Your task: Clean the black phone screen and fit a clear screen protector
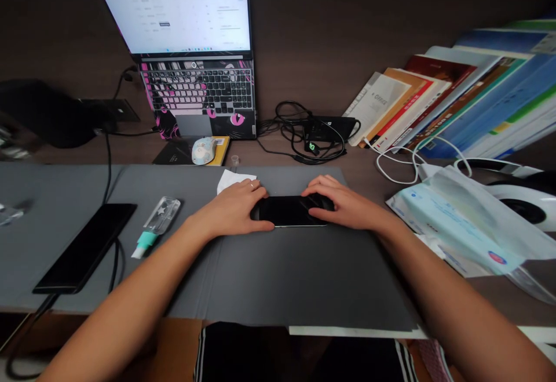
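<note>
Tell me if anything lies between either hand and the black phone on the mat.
Nothing visible does. The left hand and right hand each grip one end of the phone, which lies flat on the mat.

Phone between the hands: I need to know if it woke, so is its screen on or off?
Off, apparently: the phone shows a black, unlit face between the left hand and right hand.
</note>
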Motion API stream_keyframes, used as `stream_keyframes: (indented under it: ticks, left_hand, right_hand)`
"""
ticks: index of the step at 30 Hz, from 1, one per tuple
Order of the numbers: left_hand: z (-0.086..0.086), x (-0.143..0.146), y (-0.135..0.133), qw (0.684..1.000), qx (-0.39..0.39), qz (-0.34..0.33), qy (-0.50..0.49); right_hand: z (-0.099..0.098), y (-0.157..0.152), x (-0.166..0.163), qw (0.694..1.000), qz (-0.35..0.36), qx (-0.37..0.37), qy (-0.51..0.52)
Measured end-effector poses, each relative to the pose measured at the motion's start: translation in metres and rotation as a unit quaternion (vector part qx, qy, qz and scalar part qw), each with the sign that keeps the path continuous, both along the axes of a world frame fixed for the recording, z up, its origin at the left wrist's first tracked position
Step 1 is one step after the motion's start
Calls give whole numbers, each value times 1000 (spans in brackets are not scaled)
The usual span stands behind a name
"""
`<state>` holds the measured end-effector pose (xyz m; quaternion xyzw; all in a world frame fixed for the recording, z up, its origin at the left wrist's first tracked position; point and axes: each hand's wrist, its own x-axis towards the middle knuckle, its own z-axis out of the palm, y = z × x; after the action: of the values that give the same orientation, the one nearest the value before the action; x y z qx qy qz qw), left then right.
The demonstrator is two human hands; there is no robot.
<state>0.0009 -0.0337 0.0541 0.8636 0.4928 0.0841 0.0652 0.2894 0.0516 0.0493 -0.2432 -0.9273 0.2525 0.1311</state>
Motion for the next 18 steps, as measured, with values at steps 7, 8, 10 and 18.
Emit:
stream_keyframes:
  ticks: [7, 8, 10, 18]
  left_hand:
    - [2, 1, 0, 1000, -4, -1, 16]
    - [1, 1, 0, 1000, -4, -1, 18]
    - [1, 1, 0, 1000, -4, 1, 17]
    - [0, 0, 0, 1000, -3, -2, 11]
  right_hand:
    - [4, -25, -20, 994, 75, 78, 16]
    - [3, -26, -21, 994, 80, 80, 5]
    - [2, -26, -21, 994, 81, 77, -12]
    - [-2, -23, -18, 996, 72, 54, -21]
